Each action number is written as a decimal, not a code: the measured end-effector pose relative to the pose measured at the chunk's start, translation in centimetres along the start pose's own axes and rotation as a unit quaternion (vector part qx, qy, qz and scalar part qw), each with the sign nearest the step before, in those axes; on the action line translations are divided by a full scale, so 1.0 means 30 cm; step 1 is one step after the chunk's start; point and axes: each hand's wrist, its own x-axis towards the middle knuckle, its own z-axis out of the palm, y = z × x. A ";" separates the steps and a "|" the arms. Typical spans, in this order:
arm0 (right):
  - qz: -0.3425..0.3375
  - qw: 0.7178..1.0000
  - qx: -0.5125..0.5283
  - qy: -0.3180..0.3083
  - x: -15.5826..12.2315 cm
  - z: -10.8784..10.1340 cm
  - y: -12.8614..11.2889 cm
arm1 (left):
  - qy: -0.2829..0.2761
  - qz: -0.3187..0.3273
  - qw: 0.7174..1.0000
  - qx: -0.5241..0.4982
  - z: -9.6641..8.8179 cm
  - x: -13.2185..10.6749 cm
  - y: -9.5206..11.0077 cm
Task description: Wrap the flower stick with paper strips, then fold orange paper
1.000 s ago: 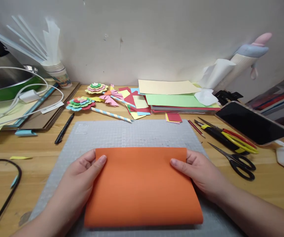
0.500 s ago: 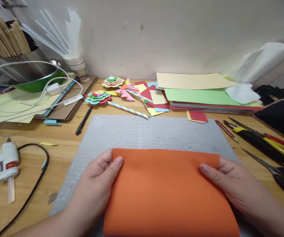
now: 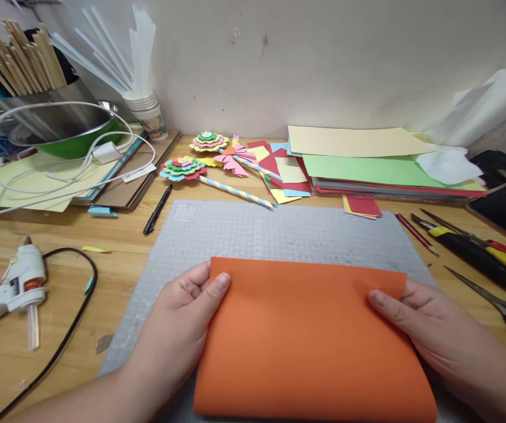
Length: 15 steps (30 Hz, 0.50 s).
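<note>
An orange sheet of paper (image 3: 310, 335) is held between my two hands, its near side curving down toward me. My left hand (image 3: 191, 311) pinches the far left corner, thumb on top and fingers behind. At the far right corner, my right hand (image 3: 420, 317) grips the same way, thumb over the sheet. Both hands' other fingers are partly hidden behind the paper. Beneath the sheet lies a grey cutting mat (image 3: 253, 229) with grid lines.
A glue gun (image 3: 28, 276) with a black cord lies left, a black pen (image 3: 157, 210) beside the mat. Paper flowers (image 3: 182, 168) on striped stems and stacked coloured paper (image 3: 367, 170) line the back. Scissors (image 3: 499, 305), a utility knife (image 3: 477, 258) and a red pencil (image 3: 417, 234) lie right.
The whole view has shifted slightly, so everything appears a little farther right. Both hands keep the same hold on the orange paper.
</note>
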 end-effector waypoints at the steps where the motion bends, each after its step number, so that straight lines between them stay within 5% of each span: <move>1: -0.003 1.000 0.008 0.000 -0.001 0.000 0.001 | -0.001 0.000 1.000 -0.002 0.000 0.000 0.000; 15: -0.022 0.999 0.022 0.018 -0.008 0.031 -0.018 | -0.012 0.007 1.000 0.009 0.008 0.009 0.013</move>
